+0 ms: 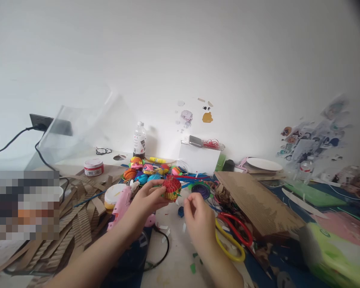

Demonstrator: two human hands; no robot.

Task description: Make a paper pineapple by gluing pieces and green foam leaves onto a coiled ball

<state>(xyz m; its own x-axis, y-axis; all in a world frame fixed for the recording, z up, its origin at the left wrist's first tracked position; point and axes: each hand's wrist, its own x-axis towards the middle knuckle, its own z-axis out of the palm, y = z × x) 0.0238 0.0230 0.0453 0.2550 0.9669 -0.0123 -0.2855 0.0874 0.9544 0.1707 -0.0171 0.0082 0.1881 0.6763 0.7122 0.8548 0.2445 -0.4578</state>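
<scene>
My left hand (146, 200) is closed around the side of a small round red-and-yellow paper craft piece (171, 189), shaped like a cupcake, with bits of green on its lower right. Just right of it, my right hand (200, 218) has thumb and fingertips pinched together; anything between them is too small to make out. Below the craft piece lies a small dark blue coil (181, 211). A purple paper coil (201, 191) sits behind my right fingertips. Left of my left hand is a pink glue gun (123, 205).
Several colourful small craft pieces (142, 178) cluster behind my left hand. Cardboard strips (81, 224) cover the left side. Scissors with red and yellow handles (242, 232) lie beside my right wrist. A corrugated cardboard sheet (258, 204) and a green packet (330, 252) are at right.
</scene>
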